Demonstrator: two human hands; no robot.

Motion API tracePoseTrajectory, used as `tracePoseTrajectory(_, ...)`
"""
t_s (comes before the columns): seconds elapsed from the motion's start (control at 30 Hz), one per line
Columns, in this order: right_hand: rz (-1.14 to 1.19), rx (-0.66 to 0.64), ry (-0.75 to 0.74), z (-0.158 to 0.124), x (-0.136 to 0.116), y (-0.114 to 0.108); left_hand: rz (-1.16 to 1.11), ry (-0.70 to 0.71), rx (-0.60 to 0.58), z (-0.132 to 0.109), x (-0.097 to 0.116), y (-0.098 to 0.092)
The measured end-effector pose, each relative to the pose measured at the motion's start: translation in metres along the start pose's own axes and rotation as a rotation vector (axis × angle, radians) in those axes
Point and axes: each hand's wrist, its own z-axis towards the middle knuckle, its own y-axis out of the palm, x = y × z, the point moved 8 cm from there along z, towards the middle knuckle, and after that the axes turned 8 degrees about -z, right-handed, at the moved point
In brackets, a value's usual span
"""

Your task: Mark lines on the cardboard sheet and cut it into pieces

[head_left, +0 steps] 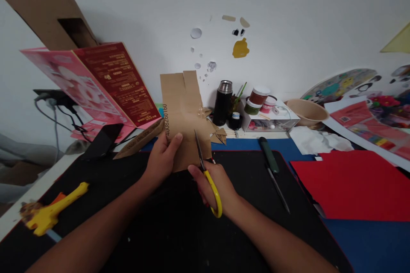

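Observation:
A brown cardboard piece (184,106) with printed digits along its left side stands upright above the black mat, held by my left hand (162,155). The left thumb presses on its near face and the fingers are behind it. My right hand (213,185) is closed round the yellow handle of a pair of scissors (214,192). The scissors point up, and one dark blade lies across the front of the cardboard near its lower right part. The other blade is hidden, probably behind the sheet.
On the black mat (153,230) lie a green-handled pointed tool (269,157) at right and a yellow giraffe-like figure (53,211) at left. Behind stand a black flask (222,104), paint jars (259,95) and a bowl (307,110). Red paper (355,187) lies right; a pink box (115,80) leans left.

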Motion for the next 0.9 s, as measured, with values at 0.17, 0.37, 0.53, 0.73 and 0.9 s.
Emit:
tracePoseTrajectory(0.17,0.053,-0.029,0.007,0.002,0.003,0.001,0.016,-0.008,0.004,0.001,0.001,-0.001)
tracePoseTrajectory(0.37,-0.102,-0.036,-0.05,0.001,-0.01,-0.013,0.054,0.017,-0.028,0.002,0.006,0.0)
tracePoseTrajectory(0.53,-0.186,-0.042,-0.095,-0.001,-0.023,-0.021,0.041,0.005,-0.048,0.003,0.006,0.0)
tracePoseTrajectory(0.73,-0.198,-0.067,-0.146,-0.002,-0.027,-0.021,0.075,-0.014,-0.088,0.007,0.006,0.0)
tracePoseTrajectory(0.9,-0.248,-0.056,-0.151,-0.003,-0.027,-0.023,0.091,-0.028,-0.109,0.007,0.008,0.0)
